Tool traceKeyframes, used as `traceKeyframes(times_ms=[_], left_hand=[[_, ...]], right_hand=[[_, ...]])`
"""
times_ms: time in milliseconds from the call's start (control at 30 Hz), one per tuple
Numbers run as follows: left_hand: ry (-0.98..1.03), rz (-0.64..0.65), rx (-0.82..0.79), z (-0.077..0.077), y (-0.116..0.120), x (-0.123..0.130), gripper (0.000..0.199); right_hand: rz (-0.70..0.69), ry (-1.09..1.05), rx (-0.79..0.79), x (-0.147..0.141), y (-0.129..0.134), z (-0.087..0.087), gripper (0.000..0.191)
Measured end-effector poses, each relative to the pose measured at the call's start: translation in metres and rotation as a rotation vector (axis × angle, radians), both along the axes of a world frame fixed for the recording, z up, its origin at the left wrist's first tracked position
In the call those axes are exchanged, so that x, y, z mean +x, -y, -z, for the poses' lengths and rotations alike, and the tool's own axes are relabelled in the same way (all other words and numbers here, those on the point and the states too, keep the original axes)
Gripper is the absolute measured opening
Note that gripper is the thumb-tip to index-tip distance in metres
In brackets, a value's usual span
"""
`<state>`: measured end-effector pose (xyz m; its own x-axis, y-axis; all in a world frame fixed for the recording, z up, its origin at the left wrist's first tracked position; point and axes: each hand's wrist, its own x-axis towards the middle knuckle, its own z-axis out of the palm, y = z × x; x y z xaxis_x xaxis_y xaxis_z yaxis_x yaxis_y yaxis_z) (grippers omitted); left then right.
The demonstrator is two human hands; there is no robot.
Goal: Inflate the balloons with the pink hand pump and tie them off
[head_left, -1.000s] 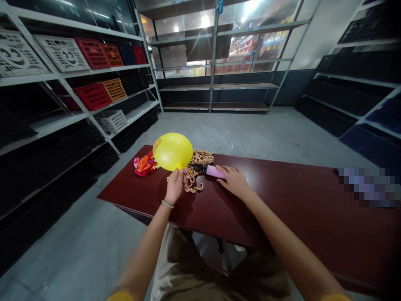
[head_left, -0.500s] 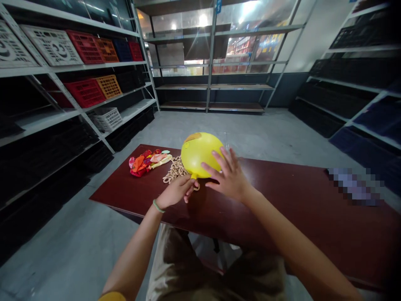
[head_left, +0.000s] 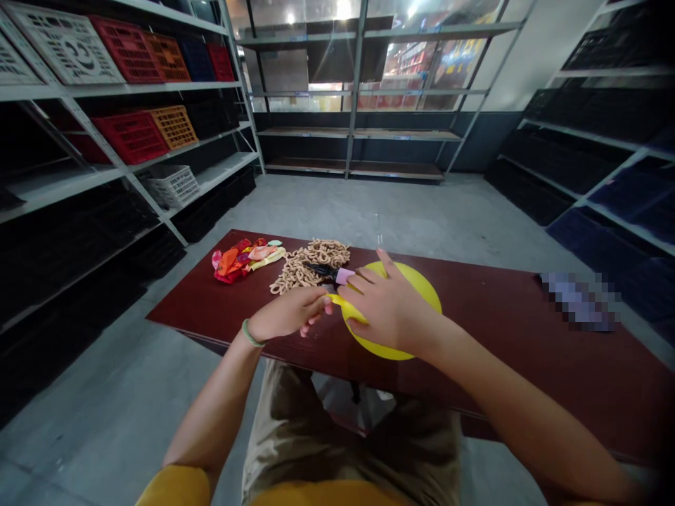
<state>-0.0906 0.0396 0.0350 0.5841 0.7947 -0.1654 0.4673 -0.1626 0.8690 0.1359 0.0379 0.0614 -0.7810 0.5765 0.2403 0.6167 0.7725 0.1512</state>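
A blown-up yellow balloon (head_left: 420, 287) lies on its side just over the table, its neck pointing left. My left hand (head_left: 287, 313) is closed, pinching that neck between thumb and finger. Across the balloon's upper side rests my right hand (head_left: 387, 302), fingers spread and covering part of it. Behind my fingers lies a slim thing with a black tip and a pink-purple body (head_left: 330, 272), partly hidden. It lies against a heap of beige rings or links (head_left: 300, 267). Left of that heap is a pile of limp colourful balloons (head_left: 232, 263).
The dark red table (head_left: 490, 351) spans the front. A pixelated flat object (head_left: 577, 302) lies at its right end. Shelves with crates (head_left: 126, 137) stand at the left, and more racks (head_left: 351, 133) stand at the back and right.
The balloon has tipped from upright to the right, its neck still in my left hand. My right hand has come onto it. The ring heap and the black-tipped thing are now uncovered.
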Motion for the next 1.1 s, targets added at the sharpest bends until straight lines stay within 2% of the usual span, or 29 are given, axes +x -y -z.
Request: traceKeyframes(times_ms=[167,267,333,467,600,700,867,1100], left_hand=[[-0.027,-0.011,0.026,-0.007,-0.001,0.003,0.029],[-0.031,-0.022,0.068,-0.009,0.0,0.009,0.027],[-0.054,-0.015,0.108,-0.01,0.001,0.012,0.027],[-0.102,-0.001,0.135,-0.015,0.002,0.014,0.026],[-0.072,0.021,0.068,-0.015,-0.002,0.01,0.028],[0.006,-0.013,0.0,-0.009,-0.005,0.007,0.029],[0.21,-0.17,-0.059,0.009,-0.007,0.01,0.025],[0.39,-0.308,-0.037,0.021,-0.007,0.017,0.012]], right_hand=[[0.002,0.022,-0.309,0.006,-0.013,-0.014,0.031],[-0.018,0.009,-0.529,0.005,-0.025,-0.015,0.032],[-0.001,-0.005,-0.593,0.001,-0.028,-0.013,0.037],[0.078,0.006,-0.611,-0.006,-0.026,-0.007,0.039],[0.034,-0.056,-0.782,-0.008,-0.024,-0.004,0.034],[0.02,-0.182,-0.894,-0.005,-0.024,0.002,0.032],[0.064,-0.342,-1.006,0.002,-0.027,0.018,0.037],[0.035,-0.415,-1.136,0.007,-0.033,0.038,0.037]])
